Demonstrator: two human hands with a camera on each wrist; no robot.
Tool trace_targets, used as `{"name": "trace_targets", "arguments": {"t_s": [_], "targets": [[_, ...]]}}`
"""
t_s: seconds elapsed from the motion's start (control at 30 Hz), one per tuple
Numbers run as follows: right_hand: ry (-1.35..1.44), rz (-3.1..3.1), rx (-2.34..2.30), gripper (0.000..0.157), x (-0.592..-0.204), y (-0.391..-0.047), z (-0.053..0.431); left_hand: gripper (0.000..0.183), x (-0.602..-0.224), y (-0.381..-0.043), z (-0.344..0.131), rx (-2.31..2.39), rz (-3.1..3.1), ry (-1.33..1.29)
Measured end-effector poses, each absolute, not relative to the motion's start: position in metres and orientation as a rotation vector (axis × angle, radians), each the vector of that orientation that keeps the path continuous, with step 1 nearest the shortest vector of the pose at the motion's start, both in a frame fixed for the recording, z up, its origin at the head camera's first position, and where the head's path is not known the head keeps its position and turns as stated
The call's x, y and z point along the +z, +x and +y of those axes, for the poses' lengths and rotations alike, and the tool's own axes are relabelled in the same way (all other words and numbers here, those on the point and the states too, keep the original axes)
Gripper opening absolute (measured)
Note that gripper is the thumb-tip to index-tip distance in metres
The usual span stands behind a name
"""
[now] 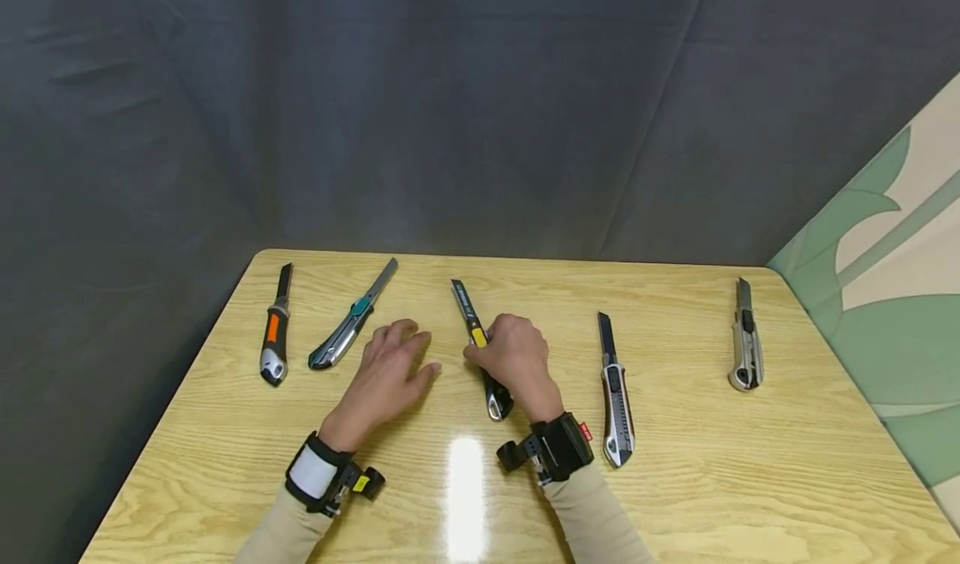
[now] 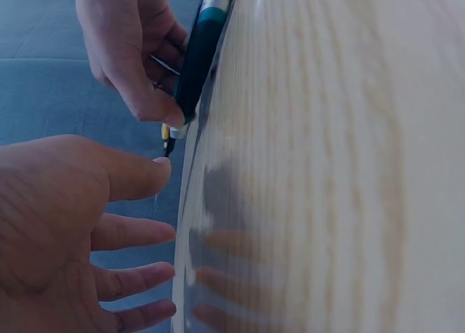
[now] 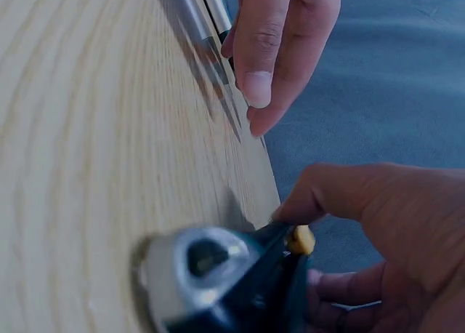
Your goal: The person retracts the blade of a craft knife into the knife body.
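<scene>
Near the middle of the table, my right hand (image 1: 516,359) grips a dark utility knife (image 1: 468,306) with a yellow slider, thumb on one side and fingers on the other. Its blade end points to the back, and its metal-tipped butt (image 3: 211,264) looms large in the right wrist view. My left hand (image 1: 390,372), fingers spread and holding nothing, is just left of that knife. In the left wrist view, the left hand (image 2: 58,217) casts its reflection on the glossy tabletop. Closest to its other side lies a teal and silver utility knife (image 1: 345,336).
An orange and black utility knife (image 1: 275,335) lies at the far left. Right of my hands is a silver and black one (image 1: 617,397); another silver one (image 1: 747,343) lies far right. The wooden table (image 1: 690,481) ends at a dark curtain (image 1: 480,131).
</scene>
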State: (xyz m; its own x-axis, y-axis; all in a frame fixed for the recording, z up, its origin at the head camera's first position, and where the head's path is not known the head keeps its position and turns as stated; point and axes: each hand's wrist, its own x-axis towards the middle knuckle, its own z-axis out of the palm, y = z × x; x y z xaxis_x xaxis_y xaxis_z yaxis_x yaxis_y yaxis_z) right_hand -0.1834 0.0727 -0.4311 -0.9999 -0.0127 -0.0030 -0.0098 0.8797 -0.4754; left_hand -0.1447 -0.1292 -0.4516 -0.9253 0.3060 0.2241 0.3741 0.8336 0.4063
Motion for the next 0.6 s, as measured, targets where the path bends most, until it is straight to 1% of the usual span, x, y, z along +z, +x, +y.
{"name": "trace_targets", "arguments": {"t_s": [0.3,0.43,0.6], "targets": [[-0.067,2.952,-1.181,0.027,-0.425,-0.186,0.084,0.038,-0.45,-0.145,-0.124,-0.822,-2.824,-0.595],[-0.098,2.888,-1.405,0.027,-0.416,-0.186,0.092,0.035,-0.448,-0.145,-0.119,-1.036,-2.779,-0.621],[-0.067,2.723,-1.706,0.033,-0.405,-0.187,0.098,0.035,-0.446,-0.145,-0.113,-1.39,-2.742,-0.643]]}}
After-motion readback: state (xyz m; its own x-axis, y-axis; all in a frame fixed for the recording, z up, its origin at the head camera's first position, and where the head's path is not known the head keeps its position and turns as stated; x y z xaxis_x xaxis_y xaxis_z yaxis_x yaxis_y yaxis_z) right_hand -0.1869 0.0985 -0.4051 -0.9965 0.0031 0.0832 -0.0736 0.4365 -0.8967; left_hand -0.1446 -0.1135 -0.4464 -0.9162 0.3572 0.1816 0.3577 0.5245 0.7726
